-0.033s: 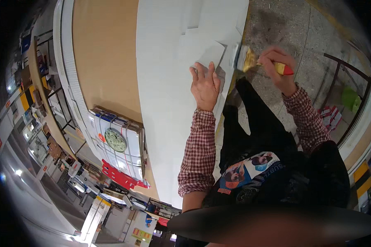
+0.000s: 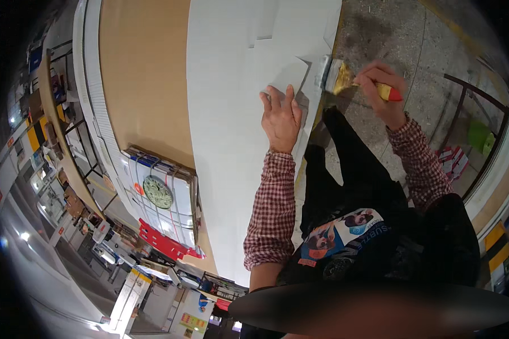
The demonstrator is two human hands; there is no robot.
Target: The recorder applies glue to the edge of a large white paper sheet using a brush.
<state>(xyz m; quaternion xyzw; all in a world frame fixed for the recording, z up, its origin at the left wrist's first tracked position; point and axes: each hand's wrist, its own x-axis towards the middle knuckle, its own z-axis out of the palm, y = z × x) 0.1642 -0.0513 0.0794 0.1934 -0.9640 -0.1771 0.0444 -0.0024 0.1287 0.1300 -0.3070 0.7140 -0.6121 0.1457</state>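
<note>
My right hand [image 2: 382, 90] grips a wide flat brush [image 2: 343, 78] by its yellow, red-ended handle. The brush's gold-coloured ferrule points left, and its pale bristles lie at the right edge of a large light-grey sheet [image 2: 226, 113]; whether they touch it I cannot tell. My left hand [image 2: 281, 123] rests with spread fingers on the sheet, beside a folded or cut flap [image 2: 291, 76] whose corner lifts a little. A rectangular cut or fold line shows in the sheet farther up.
Beyond the sheet lies a brown board [image 2: 144, 73]. A strapped stack of printed sheets [image 2: 164, 195] sits on it, near a red strip [image 2: 167, 242]. A dark metal frame [image 2: 464, 107] stands at the right, close to a green container [image 2: 481, 135] and red-white packets [image 2: 452, 162].
The brush has shifted very slightly left at the sheet's edge, with my right hand still around its handle. My left hand stays in place.
</note>
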